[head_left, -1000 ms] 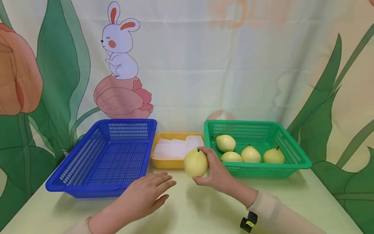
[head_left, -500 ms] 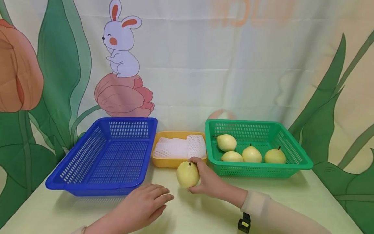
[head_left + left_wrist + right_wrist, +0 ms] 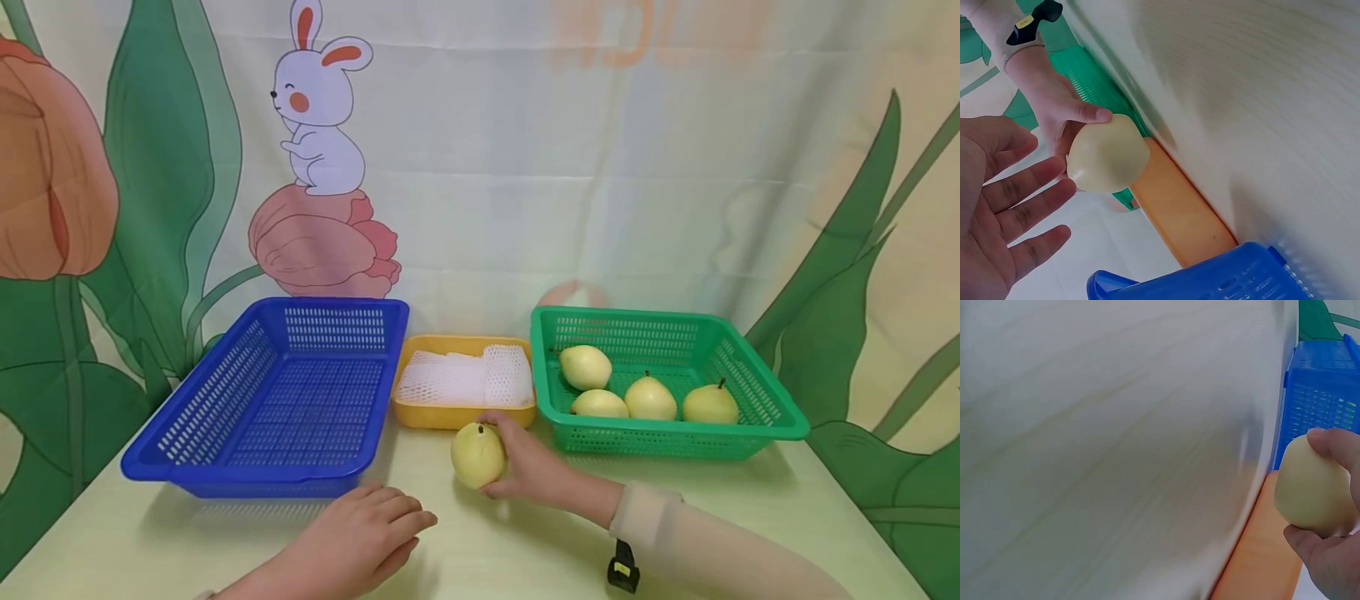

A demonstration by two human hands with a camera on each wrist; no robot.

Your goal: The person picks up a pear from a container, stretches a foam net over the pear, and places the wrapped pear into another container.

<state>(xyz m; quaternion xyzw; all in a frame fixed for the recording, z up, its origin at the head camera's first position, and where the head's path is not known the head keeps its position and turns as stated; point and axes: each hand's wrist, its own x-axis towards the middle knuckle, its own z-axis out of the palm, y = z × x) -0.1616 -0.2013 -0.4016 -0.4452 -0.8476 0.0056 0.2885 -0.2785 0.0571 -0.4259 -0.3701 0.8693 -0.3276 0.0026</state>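
A pale yellow pear [image 3: 477, 457] with a dark stem sits in the grip of my right hand [image 3: 536, 467], thumb on one side and fingers on the other. It is in front of the yellow tray; whether it touches the table is hard to tell. In the right wrist view the same pear [image 3: 1313, 490] fills the space between thumb and fingers. My left hand [image 3: 367, 533] hovers in front of the blue basket, holding nothing. Its fingers are spread and relaxed in the left wrist view, apart from the pear [image 3: 1109, 155].
The blue basket [image 3: 240, 473] stands at the left. The yellow tray [image 3: 427, 414] holds white foam netting sleeves [image 3: 457, 379]. At the right, a green basket [image 3: 667, 442] contains several pears [image 3: 649, 400]. A printed curtain [image 3: 480, 167] hangs behind the table [image 3: 517, 558].
My right hand has lowered the pear toward the table and shifted it slightly left. The left hand has drifted down and a little left, its fingers still loose.
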